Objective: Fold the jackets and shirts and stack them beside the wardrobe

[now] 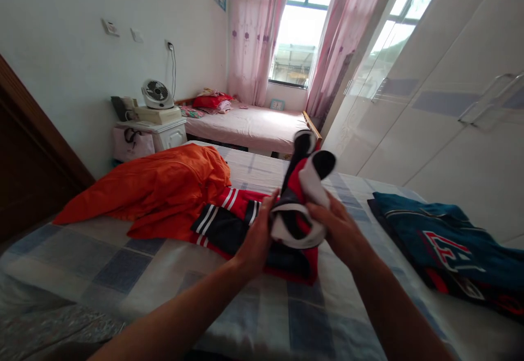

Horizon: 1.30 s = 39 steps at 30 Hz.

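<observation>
Between my two hands a rolled garment (313,182) in white, black and red is held up above the bed, blurred by motion. My left hand (258,236) presses on its left side, and my right hand (336,224) grips its right side with the thumb toward the white fabric. Below them lies a red garment (311,273) with dark parts. A dark cuff with white stripes (213,222) reaches out of it to the left. Whether the rolled part and the red garment are one piece I cannot tell.
An orange jacket (176,181) lies crumpled on the checked bed sheet (118,268) at the left. Folded blue and dark clothes (442,230) are stacked at the right. Beyond stand a nightstand with a fan (158,93), a pink bed (249,126) and a white wardrobe (434,137).
</observation>
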### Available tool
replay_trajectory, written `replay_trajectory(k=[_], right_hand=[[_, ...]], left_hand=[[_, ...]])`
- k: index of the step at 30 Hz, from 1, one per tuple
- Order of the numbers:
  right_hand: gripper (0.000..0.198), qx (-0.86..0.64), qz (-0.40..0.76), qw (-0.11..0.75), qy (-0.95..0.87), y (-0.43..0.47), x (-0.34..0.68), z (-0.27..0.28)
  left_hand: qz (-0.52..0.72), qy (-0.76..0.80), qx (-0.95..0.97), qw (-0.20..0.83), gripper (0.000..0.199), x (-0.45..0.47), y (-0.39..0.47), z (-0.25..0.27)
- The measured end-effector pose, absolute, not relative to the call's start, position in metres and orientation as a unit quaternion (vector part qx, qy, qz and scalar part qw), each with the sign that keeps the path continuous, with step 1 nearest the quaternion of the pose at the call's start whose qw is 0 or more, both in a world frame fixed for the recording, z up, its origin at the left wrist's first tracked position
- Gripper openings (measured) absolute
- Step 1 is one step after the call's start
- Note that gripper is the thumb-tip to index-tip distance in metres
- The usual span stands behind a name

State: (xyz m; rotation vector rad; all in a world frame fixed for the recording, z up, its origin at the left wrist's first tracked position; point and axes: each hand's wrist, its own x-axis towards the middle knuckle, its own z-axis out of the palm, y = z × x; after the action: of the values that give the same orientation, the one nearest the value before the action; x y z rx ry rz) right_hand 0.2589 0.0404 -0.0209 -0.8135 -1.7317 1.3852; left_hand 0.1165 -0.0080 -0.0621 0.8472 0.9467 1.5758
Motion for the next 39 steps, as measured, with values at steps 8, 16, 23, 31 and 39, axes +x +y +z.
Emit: replay_trajectory(k=[8,16,23,31,39], right_hand=[[0.042,-0.395,0.276,0.351,-0.803,0.088,0.217,-0.054],[0.043,-0.474,0.405,0.215,-0.752,0.159,0.259,-0.087],[0.032,-0.365,0.692,0.222,-0.582,0.139,0.261,-0.081],[0.043,-0.388,0.661,0.361,-0.532,0.062,0.314,-0.041],[0.059,-0.627,0.439,0.283,-0.578,0.066,0.361,-0.094]], left_hand=[[0.724,0.505,-0.09,0.461,0.03,0.038,-0.114,-0.096],[0.727,0.442,-0.004,0.525,0.038,0.067,-0.1,-0.104],[0.727,0.453,-0.012,0.517,0.031,0.066,-0.044,-0.091],[0.65,0.485,0.163,0.562,0.012,0.044,0.038,-0.05],[0.584,0.604,0.294,0.454,0.029,0.03,0.05,-0.091]])
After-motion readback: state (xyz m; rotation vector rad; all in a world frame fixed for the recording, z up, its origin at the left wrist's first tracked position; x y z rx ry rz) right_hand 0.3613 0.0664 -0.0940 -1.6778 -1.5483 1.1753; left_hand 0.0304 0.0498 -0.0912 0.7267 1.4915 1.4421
